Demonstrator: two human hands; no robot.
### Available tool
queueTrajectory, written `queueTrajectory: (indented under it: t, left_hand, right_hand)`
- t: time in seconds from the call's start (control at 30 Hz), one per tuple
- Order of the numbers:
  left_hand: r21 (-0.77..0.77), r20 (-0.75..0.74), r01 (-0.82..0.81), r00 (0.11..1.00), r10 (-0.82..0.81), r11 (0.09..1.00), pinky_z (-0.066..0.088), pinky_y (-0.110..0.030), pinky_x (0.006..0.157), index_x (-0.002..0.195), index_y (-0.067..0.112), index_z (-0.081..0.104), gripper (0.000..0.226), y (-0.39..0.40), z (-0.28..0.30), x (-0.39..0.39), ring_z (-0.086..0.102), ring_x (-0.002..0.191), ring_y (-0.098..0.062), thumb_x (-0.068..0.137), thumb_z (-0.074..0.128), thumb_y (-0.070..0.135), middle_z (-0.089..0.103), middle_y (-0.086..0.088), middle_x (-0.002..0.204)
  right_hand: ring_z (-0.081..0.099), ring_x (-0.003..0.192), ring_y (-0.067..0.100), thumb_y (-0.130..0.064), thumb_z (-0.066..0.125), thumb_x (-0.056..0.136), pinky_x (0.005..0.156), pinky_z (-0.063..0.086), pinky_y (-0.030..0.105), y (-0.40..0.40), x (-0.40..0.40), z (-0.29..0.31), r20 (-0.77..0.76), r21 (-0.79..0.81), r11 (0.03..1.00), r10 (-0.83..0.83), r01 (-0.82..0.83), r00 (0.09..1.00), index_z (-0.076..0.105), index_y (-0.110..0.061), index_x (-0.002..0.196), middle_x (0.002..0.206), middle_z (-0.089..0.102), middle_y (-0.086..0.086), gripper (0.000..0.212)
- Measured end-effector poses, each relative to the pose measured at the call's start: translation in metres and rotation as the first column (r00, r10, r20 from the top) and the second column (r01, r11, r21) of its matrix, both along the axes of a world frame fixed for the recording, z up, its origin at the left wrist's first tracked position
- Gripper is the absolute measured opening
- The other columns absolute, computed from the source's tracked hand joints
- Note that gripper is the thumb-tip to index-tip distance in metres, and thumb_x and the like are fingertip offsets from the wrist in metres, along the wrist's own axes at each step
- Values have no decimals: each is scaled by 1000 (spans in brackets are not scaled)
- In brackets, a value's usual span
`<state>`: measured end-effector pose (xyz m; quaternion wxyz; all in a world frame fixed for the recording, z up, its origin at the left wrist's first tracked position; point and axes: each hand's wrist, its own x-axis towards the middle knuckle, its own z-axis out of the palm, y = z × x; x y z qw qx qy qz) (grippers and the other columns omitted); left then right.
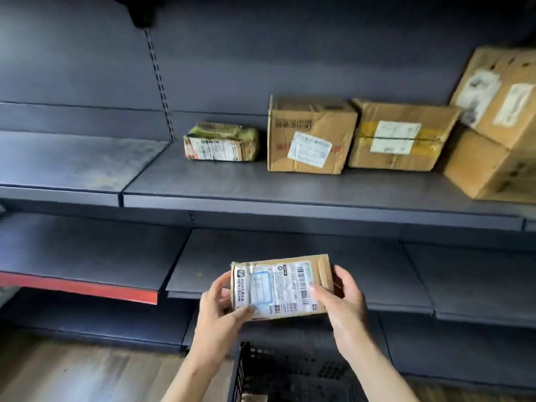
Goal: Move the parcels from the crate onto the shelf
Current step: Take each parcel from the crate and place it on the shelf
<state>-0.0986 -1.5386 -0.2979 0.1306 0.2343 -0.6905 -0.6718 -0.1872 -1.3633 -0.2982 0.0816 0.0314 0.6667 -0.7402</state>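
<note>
Cardboard parcels (311, 134) already line the shelf (261, 195); both hands, left (220, 309) and right (342, 300), grip another small parcel (278, 285) above the crate (290, 369), below that shelf.

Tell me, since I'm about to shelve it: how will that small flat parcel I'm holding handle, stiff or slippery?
The small flat parcel looks like stiff cardboard, so it probably won't flop. The left hand and right hand hold it by the edges alone, suggesting it is light. Its glossy taped label may be a bit slippery. Being flat, it should lie steady on the shelf.
</note>
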Motion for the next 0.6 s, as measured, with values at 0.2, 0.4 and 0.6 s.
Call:
queueTrajectory:
  t: [0.2,0.4,0.6]
  left_hand:
    - [-114,-223,2,975,-27,994,48,-6,61,112,43,52,61,-4,111,27,60,93,-13,73,70,0,55,-12,112]
    - [-181,-357,-36,934,-32,983,46,-16,71,105,49,49,59,-6,188,52,57,104,-13,60,69,16,60,5,111]
    - [-219,-445,-74,895,-32,973,51,-13,66,106,54,50,58,-4,218,69,62,90,3,62,69,20,65,14,103]
  right_hand:
    - [64,83,-7,-6,72,74,59,49,8,7,23,124,-295,44,996,85,-76,952,58,-39,92,89,70,-17,41]
    - [63,87,-5,-6,73,73,61,50,9,8,45,203,-492,18,993,112,-119,863,61,-38,96,90,70,-19,41]
    - [62,95,4,-5,72,75,56,49,8,6,52,233,-577,-19,986,123,-164,807,58,-28,110,103,66,-12,45]
